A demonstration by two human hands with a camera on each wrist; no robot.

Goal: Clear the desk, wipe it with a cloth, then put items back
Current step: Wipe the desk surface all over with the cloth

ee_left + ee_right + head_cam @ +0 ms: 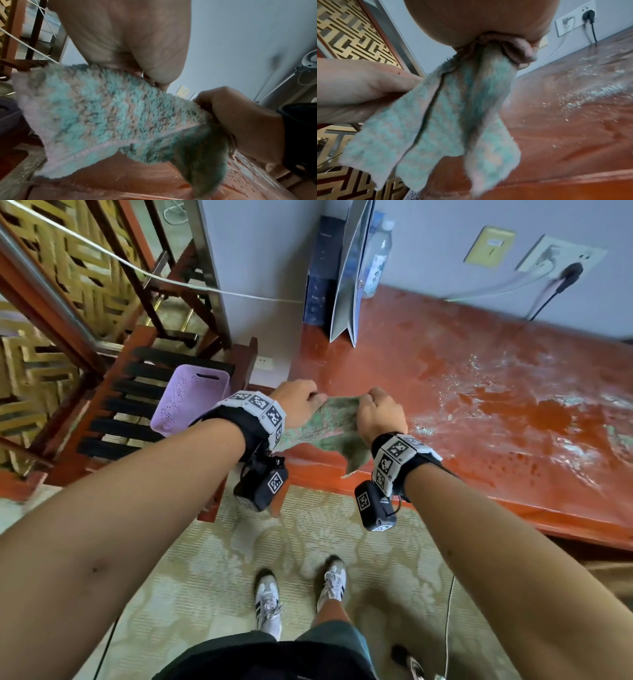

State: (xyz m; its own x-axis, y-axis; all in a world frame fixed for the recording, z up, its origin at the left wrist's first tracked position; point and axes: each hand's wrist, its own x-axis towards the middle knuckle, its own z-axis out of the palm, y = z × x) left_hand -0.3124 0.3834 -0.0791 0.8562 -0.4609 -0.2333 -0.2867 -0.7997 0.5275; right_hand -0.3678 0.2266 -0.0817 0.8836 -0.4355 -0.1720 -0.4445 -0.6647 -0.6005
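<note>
Head view first: we see the red desk (462,378) dusty and bare to our right, with a folder (349,275) and a bottle (378,254) standing at its back left corner and a lilac basket (190,398) on the slatted bench off its left end. Over the near edge hangs the mottled green cloth (329,426), stretched between the left hand (298,405) and the right hand (378,414). Left wrist view: fluffy teal-and-tan pile with a pale hem, left fingers pinching its top edge. Right wrist view: right fingers (518,50) bunched tight around a gathered corner, the rest dangling above the desk edge.

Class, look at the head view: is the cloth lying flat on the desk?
No: both hands hold the cloth up above the desk, its corner hanging down.
</note>
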